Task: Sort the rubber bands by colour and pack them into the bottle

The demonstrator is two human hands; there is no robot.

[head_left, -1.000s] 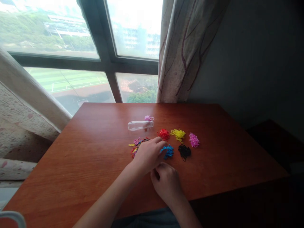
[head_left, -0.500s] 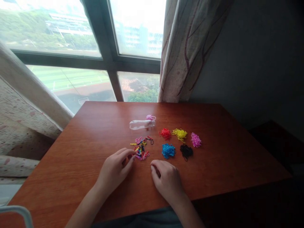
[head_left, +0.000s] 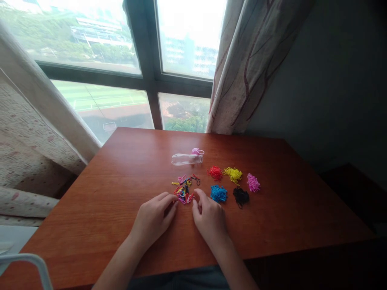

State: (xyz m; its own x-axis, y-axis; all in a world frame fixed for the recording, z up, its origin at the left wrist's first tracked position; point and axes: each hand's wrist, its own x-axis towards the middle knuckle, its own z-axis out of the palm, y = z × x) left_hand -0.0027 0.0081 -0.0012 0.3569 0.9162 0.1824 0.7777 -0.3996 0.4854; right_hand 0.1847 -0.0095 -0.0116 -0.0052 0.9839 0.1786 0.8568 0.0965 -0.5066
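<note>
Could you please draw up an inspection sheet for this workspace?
Surface: brown wooden table, shiny toward the window.
Job's things: mixed pile of small coloured loops; to its right, red pile, yellow pile, pink pile, blue pile and black pile.
Clutter: clear bottle on its side, pink piece by its right end.
Hands: left hand and right hand at either side of the mixed pile's near edge; grip unclear.
Cables: nothing seen.
Surroundings: window ahead, curtains either side, dark wall right, white curved bar lower left.
</note>
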